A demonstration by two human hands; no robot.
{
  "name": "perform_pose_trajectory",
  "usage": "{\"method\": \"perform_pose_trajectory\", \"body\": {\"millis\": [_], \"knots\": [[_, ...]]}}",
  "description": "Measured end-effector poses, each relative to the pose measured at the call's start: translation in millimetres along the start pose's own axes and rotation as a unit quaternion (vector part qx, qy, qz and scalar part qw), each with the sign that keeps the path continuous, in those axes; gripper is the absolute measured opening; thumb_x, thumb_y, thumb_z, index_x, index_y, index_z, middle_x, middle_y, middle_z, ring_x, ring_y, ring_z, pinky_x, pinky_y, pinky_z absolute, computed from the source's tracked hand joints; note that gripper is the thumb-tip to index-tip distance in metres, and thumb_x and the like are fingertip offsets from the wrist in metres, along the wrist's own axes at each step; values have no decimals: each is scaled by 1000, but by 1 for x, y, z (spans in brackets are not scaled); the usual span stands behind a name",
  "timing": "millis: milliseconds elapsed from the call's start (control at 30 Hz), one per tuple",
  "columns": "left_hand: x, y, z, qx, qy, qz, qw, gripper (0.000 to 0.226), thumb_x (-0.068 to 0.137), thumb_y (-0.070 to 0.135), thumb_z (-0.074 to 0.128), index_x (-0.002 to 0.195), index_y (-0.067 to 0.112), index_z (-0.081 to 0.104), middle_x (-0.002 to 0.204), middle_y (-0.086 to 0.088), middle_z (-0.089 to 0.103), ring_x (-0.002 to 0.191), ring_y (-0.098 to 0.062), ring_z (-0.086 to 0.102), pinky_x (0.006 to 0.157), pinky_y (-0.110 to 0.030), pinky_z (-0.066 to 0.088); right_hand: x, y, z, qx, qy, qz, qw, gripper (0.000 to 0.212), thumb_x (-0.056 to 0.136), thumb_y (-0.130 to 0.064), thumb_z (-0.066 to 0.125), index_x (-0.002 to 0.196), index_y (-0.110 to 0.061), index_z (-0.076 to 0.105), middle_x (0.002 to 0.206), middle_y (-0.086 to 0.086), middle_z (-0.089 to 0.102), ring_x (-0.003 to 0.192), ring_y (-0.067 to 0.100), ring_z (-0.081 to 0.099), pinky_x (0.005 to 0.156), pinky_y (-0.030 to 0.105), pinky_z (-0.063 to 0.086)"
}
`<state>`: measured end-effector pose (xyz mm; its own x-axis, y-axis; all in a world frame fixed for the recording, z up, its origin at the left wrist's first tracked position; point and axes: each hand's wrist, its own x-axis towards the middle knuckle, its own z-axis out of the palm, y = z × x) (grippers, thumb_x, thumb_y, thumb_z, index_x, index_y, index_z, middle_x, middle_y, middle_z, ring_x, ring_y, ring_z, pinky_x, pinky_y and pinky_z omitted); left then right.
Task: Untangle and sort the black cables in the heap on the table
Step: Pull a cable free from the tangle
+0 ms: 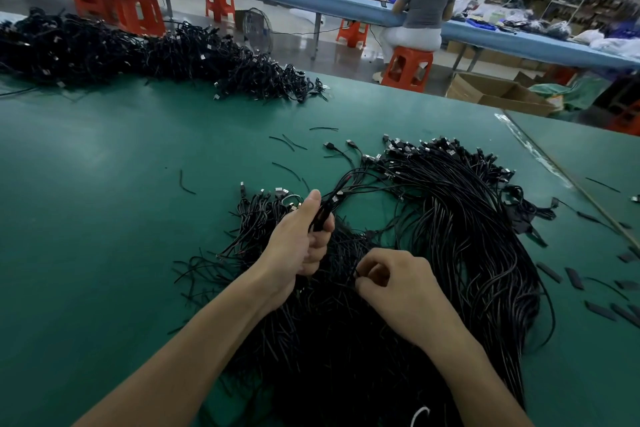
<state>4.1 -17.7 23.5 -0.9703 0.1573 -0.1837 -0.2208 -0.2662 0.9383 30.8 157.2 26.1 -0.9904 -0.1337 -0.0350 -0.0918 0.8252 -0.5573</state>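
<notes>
Green matting covers the table (104,201), and at its far left edge a second pile of black cables (138,55) lies well apart from the work. Nearer the middle, the left hand (298,243) is raised just above the surface, its fingers curled and its thumb pressed down round a small bunch of cables (320,218), whose strands fan away toward the right. Beneath and between both forearms sprawls the tangled heap (329,340), dense and dark, its loose ends spilling out to the left over the mat. Just right of the left hand, the right hand (401,284) rests low on the heap, thumb and forefinger pinched together on what seems to be a single thin cable, though the strands there are too dark to count. Behind, across the aisle, a person in a grey top (427,0) sits on an orange stool (408,68) at a long blue bench. Further right on the table, a thick sweep of cables (460,218) lies combed in one curving direction, its silver-tipped plugs (426,149) gathered at the far end. Beyond the table's edge stands an opened cardboard box (498,94). Along the right side, short flat black pieces (575,279) lie scattered on the mat.
</notes>
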Motion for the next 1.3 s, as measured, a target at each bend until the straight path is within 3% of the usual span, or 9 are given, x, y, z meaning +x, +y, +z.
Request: {"method": "perform_pose_trajectory", "body": {"millis": [133,400,567,700,767,933,1133,1233,1300], "knots": [[-3,0,-3,7,3,38,999,47,98,55,38,79,16,54,52,12,34,41,-5,23,35,-17,21,0,-1,-6,93,67,-46,992,18,84,-22,73,73,-34,65,69,-14,66,67,-1,62,59,12,48],[-16,3,13,23,-38,70,997,56,93,64,36,60,27,62,48,13,34,39,-5,24,35,-17,22,3,-16,-12,379,266,-82,883,15,87,-6,71,84,-20,68,73,3,72,66,14,70,61,18,53],[-24,4,26,89,-74,84,990,60,95,56,29,57,22,61,43,12,34,39,-7,24,39,-19,23,0,-37,-2,469,269,-102,835,18,88,-1,69,82,-17,68,72,-3,71,62,9,67,58,17,51],[-27,10,29,0,-99,63,993,24,83,41,38,82,23,52,46,12,33,37,-5,20,36,-16,18,-6,-44,1,479,216,-115,843,10,88,-13,69,84,-22,73,91,-1,74,82,8,69,69,18,53],[-27,10,26,-15,-98,78,992,27,84,40,38,95,18,49,47,10,31,37,-6,19,37,-15,17,-8,-42,0,482,194,-105,848,8,82,-24,68,86,-21,74,93,1,73,84,10,67,72,20,53],[-29,8,22,12,-65,150,986,41,98,45,28,111,27,62,46,9,26,39,-10,16,41,-18,18,-11,-36,-4,416,122,-117,894,19,87,-4,70,82,-22,75,81,2,71,74,10,66,68,21,52],[-25,4,25,-2,7,142,990,56,108,44,23,102,23,74,43,10,36,36,-7,26,39,-16,25,-12,-33,-15,128,173,-215,953,11,88,-18,73,95,-26,76,95,-16,63,93,7,62,79,15,47],[-24,5,24,-14,24,114,993,64,107,47,24,94,12,76,43,10,51,35,-1,43,38,-11,33,-13,-34,-15,72,146,-233,959,20,94,-31,62,105,-22,76,103,-17,63,106,5,60,87,31,53],[-23,6,23,-10,22,98,995,66,105,50,25,90,14,78,44,10,50,35,-1,40,38,-13,31,-12,-34,-16,80,155,-235,956,15,94,-27,64,103,-23,76,101,-17,64,106,1,60,87,24,52]]}}
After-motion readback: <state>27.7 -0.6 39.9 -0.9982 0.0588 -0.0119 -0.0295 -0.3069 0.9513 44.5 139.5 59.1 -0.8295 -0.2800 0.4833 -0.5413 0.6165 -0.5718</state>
